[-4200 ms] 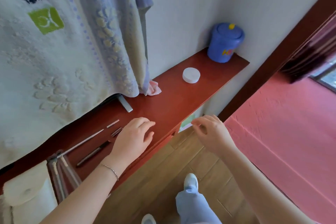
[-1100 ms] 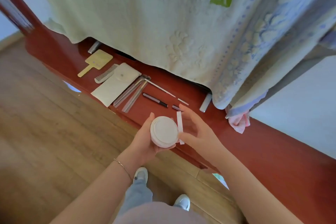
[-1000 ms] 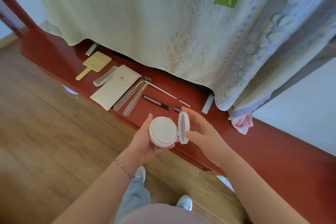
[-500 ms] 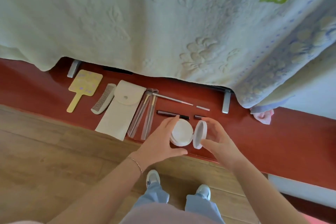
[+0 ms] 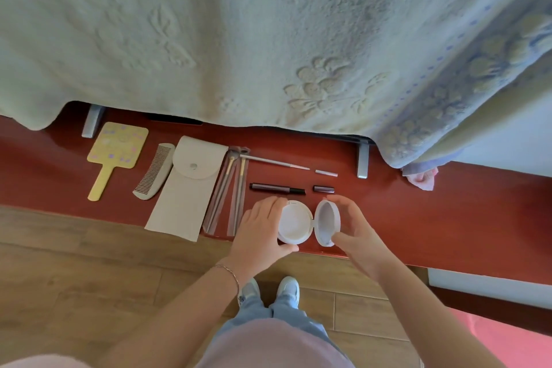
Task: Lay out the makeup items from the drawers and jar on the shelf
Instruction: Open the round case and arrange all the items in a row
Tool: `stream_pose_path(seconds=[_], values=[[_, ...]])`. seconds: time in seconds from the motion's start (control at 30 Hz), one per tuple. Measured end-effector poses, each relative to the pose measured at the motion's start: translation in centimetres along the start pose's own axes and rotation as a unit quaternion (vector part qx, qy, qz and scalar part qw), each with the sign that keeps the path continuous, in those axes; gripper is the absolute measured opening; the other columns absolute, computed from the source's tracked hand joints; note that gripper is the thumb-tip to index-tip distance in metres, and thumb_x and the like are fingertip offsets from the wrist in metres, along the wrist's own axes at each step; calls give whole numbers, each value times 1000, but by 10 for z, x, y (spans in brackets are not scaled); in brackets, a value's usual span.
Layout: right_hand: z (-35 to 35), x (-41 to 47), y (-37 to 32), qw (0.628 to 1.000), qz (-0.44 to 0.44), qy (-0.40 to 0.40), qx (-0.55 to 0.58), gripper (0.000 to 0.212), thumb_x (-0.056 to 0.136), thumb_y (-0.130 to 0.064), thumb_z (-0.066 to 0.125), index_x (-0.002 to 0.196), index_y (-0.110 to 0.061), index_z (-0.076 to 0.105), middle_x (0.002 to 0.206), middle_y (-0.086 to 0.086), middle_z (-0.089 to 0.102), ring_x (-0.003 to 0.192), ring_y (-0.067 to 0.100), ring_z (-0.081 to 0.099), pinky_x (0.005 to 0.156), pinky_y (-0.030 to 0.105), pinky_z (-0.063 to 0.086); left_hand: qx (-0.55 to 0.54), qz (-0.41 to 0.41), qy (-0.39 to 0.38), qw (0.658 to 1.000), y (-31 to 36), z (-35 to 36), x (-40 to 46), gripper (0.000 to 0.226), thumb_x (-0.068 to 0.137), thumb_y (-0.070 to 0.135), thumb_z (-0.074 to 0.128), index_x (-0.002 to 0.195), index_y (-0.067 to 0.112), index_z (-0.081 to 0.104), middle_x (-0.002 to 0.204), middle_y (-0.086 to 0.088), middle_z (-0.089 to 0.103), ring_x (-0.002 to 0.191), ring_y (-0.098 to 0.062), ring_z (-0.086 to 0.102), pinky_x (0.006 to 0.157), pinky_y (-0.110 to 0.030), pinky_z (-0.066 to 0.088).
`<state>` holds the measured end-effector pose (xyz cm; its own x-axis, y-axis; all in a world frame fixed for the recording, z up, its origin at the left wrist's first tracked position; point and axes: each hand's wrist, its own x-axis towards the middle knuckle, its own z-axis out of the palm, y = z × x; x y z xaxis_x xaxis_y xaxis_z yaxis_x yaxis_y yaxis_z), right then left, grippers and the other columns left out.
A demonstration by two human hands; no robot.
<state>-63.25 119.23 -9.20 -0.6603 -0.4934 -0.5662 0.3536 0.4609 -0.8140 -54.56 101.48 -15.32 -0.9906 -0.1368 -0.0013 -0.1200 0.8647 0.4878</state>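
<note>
The person has a white round compact opened flat on the red shelf, close to its near edge. The left hand curls around the base half, fingers on its far rim and thumb under its near rim. The right hand cups the hinged lid, which stands tilted and not fully laid back.

The clearest risk is the edge. The base sits just inside the shelf's lip, right above the person's shoes, so if the left hand lets go while the right is still pushing the lid outward, the compact could tip or slide off toward the wooden floor. A lid pressed past what its hinge allows could also strain or snap (how far it is meant to open cannot be told from here).

A second risk lies just beyond the fingertips: the dark pencil and its separate cap rest close behind both hands, and a careless withdrawal could roll them out of line. To the left of the left hand, the clear-sleeved brushes, white pouch, comb and yellow hand mirror lie well enough apart to be safe. The hanging towel stays clear.
</note>
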Motion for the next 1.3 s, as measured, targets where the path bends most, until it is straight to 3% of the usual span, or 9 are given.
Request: stream_pose_path(seconds=[0.17,0.3,0.5,0.6,0.73,0.93,1.03,1.17,1.3], values=[[-2,0,2,1000,-7,3,8,66,64,-9,60,120,-40,44,123,-3,51,112,22,54,93,37,49,18,-15,-14,1000,2,0,0,87,54,55,78,125,21,43,120,-1,54,110,-20,50,90,-33,45],[-5,1,2,1000,-23,8,-17,65,77,6,56,128,-31,40,125,-2,51,113,18,54,83,25,49,52,-27,-12,998,8,0,1,86,57,51,77,128,16,45,123,-3,53,112,-22,49,90,-34,43],[-9,-3,-2,997,-43,25,-59,63,81,2,56,132,-31,37,126,-7,51,115,12,52,69,9,48,55,-56,-27,997,18,0,0,86,68,51,71,138,18,34,134,-2,44,122,-20,39,98,-31,36],[-14,-7,-5,996,-59,28,-63,59,84,-3,56,135,-27,38,128,-7,52,117,11,52,82,14,46,58,-69,-35,995,24,0,0,84,73,52,66,140,21,28,138,2,39,125,-16,33,101,-28,33],[-22,-13,-11,995,-71,33,-61,52,85,-5,56,127,-31,42,126,-9,54,116,11,53,97,27,43,53,-93,-26,994,30,5,2,85,69,50,71,139,19,33,135,-2,44,123,-20,39,97,-31,38],[-42,-12,-11,992,-90,58,-68,49,87,-5,55,121,-38,44,129,-8,50,118,11,51,99,29,41,55,-118,-27,991,38,3,0,90,70,57,67,142,22,27,139,0,39,127,-18,35,102,-33,33],[-45,-6,-12,990,-105,71,-60,44,88,-7,55,118,-38,47,126,-8,53,115,11,52,94,25,41,46,-117,2,992,36,-9,-2,82,71,65,56,138,20,36,137,0,44,125,-20,40,102,-34,35],[-46,7,-23,984,-130,91,-82,39,89,-8,53,118,-34,50,120,-8,57,111,10,54,90,18,39,40,-134,47,989,24,-34,6,53,89,43,51,135,18,43,136,-1,47,127,-19,38,104,-33,31],[-50,21,-39,976,-135,119,-124,35,89,-10,51,119,-29,55,116,-12,58,103,4,55,74,5,38,83,-114,83,987,5,-56,24,41,81,20,64,121,14,57,120,-6,59,114,-27,52,90,-40,43]])
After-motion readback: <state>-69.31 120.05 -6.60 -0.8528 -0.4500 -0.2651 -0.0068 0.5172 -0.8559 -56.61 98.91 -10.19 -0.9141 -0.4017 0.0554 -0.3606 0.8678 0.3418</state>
